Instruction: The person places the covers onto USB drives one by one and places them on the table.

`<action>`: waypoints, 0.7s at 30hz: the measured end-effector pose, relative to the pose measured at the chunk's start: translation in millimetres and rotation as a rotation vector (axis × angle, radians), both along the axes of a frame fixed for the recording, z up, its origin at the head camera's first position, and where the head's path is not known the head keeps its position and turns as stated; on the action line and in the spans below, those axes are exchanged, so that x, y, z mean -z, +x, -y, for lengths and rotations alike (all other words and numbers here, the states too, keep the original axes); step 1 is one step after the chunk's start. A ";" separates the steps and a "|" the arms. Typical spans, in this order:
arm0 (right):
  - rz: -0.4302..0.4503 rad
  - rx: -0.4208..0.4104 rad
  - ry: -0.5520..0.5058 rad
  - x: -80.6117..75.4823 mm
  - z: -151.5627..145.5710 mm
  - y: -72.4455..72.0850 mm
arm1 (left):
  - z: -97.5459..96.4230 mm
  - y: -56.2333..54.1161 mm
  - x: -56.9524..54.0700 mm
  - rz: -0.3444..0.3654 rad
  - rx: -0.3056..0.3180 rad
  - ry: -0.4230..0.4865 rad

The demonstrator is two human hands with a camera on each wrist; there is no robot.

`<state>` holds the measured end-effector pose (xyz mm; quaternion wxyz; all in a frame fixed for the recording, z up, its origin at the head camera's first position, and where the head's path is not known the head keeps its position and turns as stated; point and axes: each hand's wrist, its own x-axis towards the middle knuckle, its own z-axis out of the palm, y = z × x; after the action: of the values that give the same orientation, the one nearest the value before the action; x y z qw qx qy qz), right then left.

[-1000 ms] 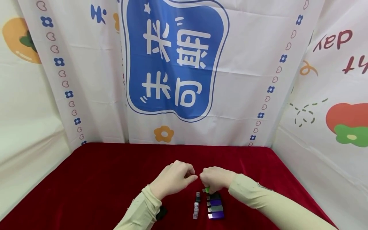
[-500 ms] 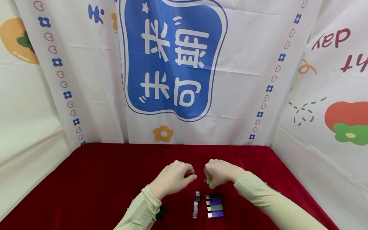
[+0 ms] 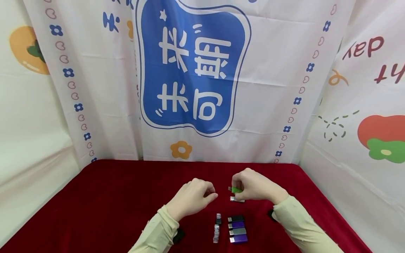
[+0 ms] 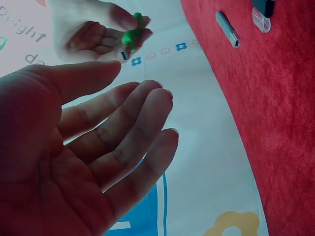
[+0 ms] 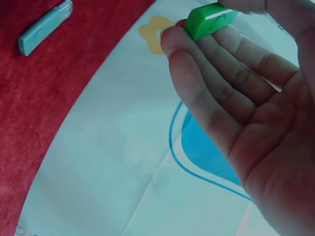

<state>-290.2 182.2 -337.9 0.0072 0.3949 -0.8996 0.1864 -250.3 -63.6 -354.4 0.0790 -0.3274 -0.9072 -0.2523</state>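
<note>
My right hand (image 3: 254, 185) pinches a green USB stick (image 3: 236, 190) between thumb and fingers, above the red cloth. In the right wrist view the green stick's body (image 5: 206, 20) shows at the fingertips; in the left wrist view its metal plug points down. Just below that hand a silver-grey USB stick (image 3: 237, 199) lies on the cloth, partly covered by the fingers. My left hand (image 3: 191, 198) hovers to the left, fingers relaxed and slightly bent, holding nothing. Its bare palm (image 4: 54, 182) faces the left wrist camera.
Nearer me lies a row of USB sticks: black (image 3: 237, 218), purple (image 3: 238, 225), grey (image 3: 238, 231) and another purple (image 3: 239, 239). Left of them runs a column of clear pieces (image 3: 216, 233) with a dark one (image 3: 218, 221). Printed curtains (image 3: 269, 70) stand behind the cloth.
The right hand has lifted the green USB stick from the far end of the row and carried it away from me and rightward. The silver-grey stick has come into view. The left hand stays put.
</note>
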 end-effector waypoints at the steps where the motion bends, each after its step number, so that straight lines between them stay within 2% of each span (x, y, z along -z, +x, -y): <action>1: -0.004 0.000 -0.016 -0.1 -0.9 1.1 | 0.3 0.0 0.4 0.001 -0.004 -0.001; 6: -0.015 0.015 -0.099 2.3 -8.3 4.5 | 0.3 -0.5 2.1 0.002 -0.013 -0.006; 11: -0.030 0.025 -0.137 5.5 -14.7 5.5 | -1.4 -0.8 4.8 0.011 -0.015 -0.033; 21: -0.029 0.058 -0.169 -4.1 -19.8 12.8 | -4.2 -2.2 15.2 0.033 -0.025 -0.076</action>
<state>-277.4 201.9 -333.8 0.0590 0.3693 -0.8915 0.2557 -252.5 -59.4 -369.7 0.0549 -0.3145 -0.9213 -0.2220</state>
